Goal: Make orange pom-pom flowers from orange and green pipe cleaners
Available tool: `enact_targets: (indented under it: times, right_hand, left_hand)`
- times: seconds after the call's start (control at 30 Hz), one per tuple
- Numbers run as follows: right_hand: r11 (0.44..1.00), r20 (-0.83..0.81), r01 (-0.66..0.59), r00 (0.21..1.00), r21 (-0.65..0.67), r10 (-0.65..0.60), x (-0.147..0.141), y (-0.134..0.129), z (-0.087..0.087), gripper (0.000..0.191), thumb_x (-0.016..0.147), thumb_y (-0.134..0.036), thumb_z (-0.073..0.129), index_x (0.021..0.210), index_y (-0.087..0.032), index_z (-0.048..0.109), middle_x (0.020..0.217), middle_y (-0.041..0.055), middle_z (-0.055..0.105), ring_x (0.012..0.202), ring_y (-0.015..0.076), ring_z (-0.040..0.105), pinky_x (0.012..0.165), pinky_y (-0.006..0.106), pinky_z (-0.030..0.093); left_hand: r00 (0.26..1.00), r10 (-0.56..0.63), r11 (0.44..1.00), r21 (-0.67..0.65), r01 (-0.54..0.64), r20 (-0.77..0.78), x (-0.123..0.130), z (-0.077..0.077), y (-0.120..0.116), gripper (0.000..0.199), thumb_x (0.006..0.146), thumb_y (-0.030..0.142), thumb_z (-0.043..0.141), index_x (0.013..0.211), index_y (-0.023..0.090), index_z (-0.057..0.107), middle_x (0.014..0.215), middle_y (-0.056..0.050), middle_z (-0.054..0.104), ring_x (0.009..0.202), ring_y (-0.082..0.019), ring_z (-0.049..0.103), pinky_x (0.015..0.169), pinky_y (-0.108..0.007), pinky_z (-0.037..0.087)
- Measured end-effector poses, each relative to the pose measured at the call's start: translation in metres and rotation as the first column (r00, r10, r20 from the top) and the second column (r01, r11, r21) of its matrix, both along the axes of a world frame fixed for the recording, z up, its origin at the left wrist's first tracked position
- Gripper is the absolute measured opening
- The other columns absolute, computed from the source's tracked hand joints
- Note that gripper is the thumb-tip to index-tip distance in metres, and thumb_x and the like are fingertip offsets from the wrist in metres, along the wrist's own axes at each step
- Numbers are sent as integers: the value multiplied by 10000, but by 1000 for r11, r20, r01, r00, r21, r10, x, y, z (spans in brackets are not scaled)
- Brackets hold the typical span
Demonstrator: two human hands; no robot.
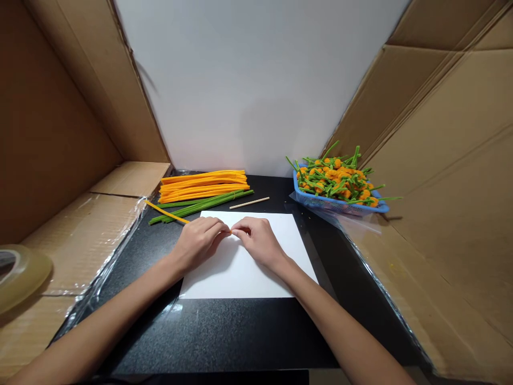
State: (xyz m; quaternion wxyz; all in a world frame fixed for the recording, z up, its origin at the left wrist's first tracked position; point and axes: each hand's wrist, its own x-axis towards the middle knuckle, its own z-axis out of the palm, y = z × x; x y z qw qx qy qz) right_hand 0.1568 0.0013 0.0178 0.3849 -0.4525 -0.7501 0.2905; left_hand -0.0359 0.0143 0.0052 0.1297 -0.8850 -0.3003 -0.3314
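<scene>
An orange pipe cleaner [168,212] runs from the upper left into my left hand [201,239], whose fingers are closed around it. My right hand [258,239] pinches the end of the same pipe cleaner, and the fingertips of both hands almost meet over the white sheet [240,278]. Only a tiny orange bit shows between them; the rest of that end is hidden by the fingers. Just beyond the hands lie a bundle of orange pipe cleaners [204,184], some green pipe cleaners [208,205] and a thin wooden stick [249,203].
A blue basket [340,205] heaped with orange and green pipe-cleaner pieces [340,179] stands at the back right, with a clear plastic bag [352,220] under it. Cardboard walls [449,176] flank the black tabletop [224,337]. A tape roll [34,272] lies at the far left.
</scene>
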Motion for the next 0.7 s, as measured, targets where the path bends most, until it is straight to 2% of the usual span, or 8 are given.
enact_targets:
  times: [0.23, 0.3, 0.37, 0.43, 0.5, 0.57, 0.63, 0.7]
  right_hand:
    - [1000, 8, -1, 1000, -7, 1, -1, -1, 2, 171, 845, -108, 625, 838, -197, 771, 836, 51, 758, 756, 185, 665, 713, 293, 462]
    - [1000, -4, 19, 1000, 6, -19, -3, -3, 3, 159, 847, -122, 628, 838, -199, 766, 833, 48, 759, 748, 183, 662, 709, 292, 461]
    - [997, 14, 29, 999, 76, -30, -4, -5, 5, 160, 860, -140, 615, 846, -195, 764, 830, 55, 753, 737, 181, 647, 713, 299, 455]
    - [989, 31, 34, 999, 142, -39, -6, -7, 5, 172, 873, -155, 596, 852, -186, 763, 825, 66, 743, 732, 180, 628, 724, 307, 446]
    - [994, -23, 48, 999, 97, -46, -6, -6, 6, 168, 864, -167, 596, 846, -178, 763, 827, 69, 740, 740, 179, 626, 728, 304, 446]
    - [996, -144, 24, 989, -81, -35, -5, -4, 6, 155, 846, -196, 610, 809, -169, 758, 797, 60, 734, 737, 174, 630, 716, 292, 451]
    - [958, -259, -61, 966, -279, -14, -1, 0, 7, 152, 822, -242, 638, 771, -156, 752, 750, 47, 715, 717, 165, 617, 696, 282, 448]
    - [905, -327, -138, 945, -402, -1, 4, 3, 9, 166, 789, -291, 680, 759, -144, 752, 717, 35, 692, 693, 151, 584, 683, 278, 434]
  left_hand:
    - [994, 48, 997, -59, -43, 101, 4, -6, -5, 144, 928, 162, 549, 816, 177, 639, 764, -20, 709, 654, -151, 631, 633, -274, 462]
    - [977, 79, 987, -155, -48, 199, 6, -5, -7, 126, 905, 143, 566, 811, 178, 643, 759, -16, 707, 654, -147, 633, 621, -262, 470]
    - [946, 108, 956, -292, -15, 306, 8, -4, -8, 92, 879, 138, 601, 814, 183, 650, 753, -5, 703, 650, -134, 636, 607, -239, 481]
    - [925, 116, 937, -348, 18, 361, 7, -2, -8, 71, 868, 143, 629, 822, 189, 656, 756, 2, 706, 658, -128, 643, 608, -227, 489]
    - [944, 73, 970, -244, 9, 323, 5, 0, -7, 79, 882, 152, 624, 824, 192, 660, 768, -3, 717, 672, -131, 648, 630, -238, 488]
    - [975, 21, 999, -53, -10, 219, 2, 1, -5, 85, 896, 152, 612, 839, 188, 663, 789, -16, 727, 687, -140, 648, 658, -262, 480]
    - [991, -18, 995, 95, 5, 133, 0, 2, -4, 48, 891, 154, 630, 871, 182, 663, 800, -20, 731, 689, -144, 642, 670, -276, 471]
    - [994, -54, 987, 158, 39, 91, -2, 2, -2, 44, 875, 149, 657, 913, 172, 658, 806, -21, 730, 707, -149, 643, 681, -282, 470]
